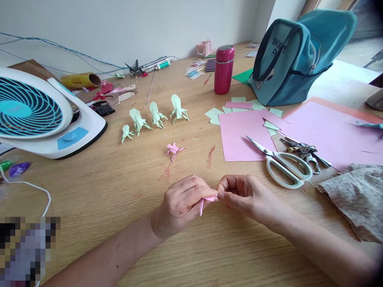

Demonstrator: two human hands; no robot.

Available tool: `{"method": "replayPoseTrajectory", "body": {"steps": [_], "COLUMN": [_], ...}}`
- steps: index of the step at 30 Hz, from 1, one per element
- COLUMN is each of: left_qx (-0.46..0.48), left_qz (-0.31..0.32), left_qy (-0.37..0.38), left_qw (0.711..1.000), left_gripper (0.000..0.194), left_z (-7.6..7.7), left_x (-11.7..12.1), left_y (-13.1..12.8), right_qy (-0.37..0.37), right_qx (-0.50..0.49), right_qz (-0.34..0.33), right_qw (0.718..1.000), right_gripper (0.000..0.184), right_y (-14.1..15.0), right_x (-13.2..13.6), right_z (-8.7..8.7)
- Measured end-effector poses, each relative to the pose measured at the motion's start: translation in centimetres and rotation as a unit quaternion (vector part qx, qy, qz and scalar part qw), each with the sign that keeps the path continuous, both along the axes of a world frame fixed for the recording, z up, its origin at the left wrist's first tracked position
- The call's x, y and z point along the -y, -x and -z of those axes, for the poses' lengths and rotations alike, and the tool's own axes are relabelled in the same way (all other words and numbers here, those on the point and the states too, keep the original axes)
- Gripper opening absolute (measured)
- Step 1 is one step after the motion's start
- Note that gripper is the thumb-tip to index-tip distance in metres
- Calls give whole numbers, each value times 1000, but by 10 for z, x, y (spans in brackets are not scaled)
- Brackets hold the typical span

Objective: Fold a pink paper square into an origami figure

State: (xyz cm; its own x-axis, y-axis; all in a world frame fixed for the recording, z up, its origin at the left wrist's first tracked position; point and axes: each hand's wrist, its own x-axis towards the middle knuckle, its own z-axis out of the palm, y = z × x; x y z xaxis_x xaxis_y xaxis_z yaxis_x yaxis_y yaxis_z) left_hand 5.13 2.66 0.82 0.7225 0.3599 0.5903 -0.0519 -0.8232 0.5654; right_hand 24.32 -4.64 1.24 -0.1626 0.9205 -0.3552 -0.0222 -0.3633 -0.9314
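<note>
My left hand (187, 201) is closed around a small folded pink paper piece (206, 200), with a narrow strip of it pointing down below the fingers. At its right end, my right hand (247, 196) pinches the tip between thumb and forefinger. Both hands meet just above the wooden table (179, 255). Beyond them lies a small pink origami figure (173, 150) with thin legs. Several pale green origami figures (157, 115) stand in a slanting row farther back. Most of the held paper is hidden by my left fingers.
White-handled scissors (289, 169) rest partly on a pink paper sheet (239, 135), beside a bunch of keys (306, 151). Patterned cloth (356, 199) lies at right. A fan (44, 115) stands at left; a magenta flask (224, 69) and teal bag (287, 59) stand behind.
</note>
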Motion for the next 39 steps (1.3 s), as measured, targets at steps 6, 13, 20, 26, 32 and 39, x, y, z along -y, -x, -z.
{"method": "replayPoseTrajectory", "body": {"steps": [6,13,20,26,32,39], "left_qx": [-11,-3,6,15,11,8], "left_qz": [-4,-27,-9,-16,-24,-38], "left_qy": [21,52,93,104,106,111], "left_qw": [1000,998,996,994,994,993], "left_gripper": [18,11,11,8,5,3], "left_z": [2,1,3,0,0,0], "left_x": [-1,1,-1,-1,0,1], "left_y": [0,-2,-3,-5,-7,-8], "right_qy": [-17,-11,-22,-27,-30,-58], "right_qx": [1,-3,12,14,20,31], "right_qz": [7,10,-12,-6,7,23], "right_qw": [1000,1000,1000,1000,999,998], "right_gripper": [28,35,31,33,35,30], "right_y": [-2,-3,-5,-5,-3,-2], "right_x": [-1,-3,-2,-2,-2,0], "right_z": [1,-1,-2,-1,-1,1]}}
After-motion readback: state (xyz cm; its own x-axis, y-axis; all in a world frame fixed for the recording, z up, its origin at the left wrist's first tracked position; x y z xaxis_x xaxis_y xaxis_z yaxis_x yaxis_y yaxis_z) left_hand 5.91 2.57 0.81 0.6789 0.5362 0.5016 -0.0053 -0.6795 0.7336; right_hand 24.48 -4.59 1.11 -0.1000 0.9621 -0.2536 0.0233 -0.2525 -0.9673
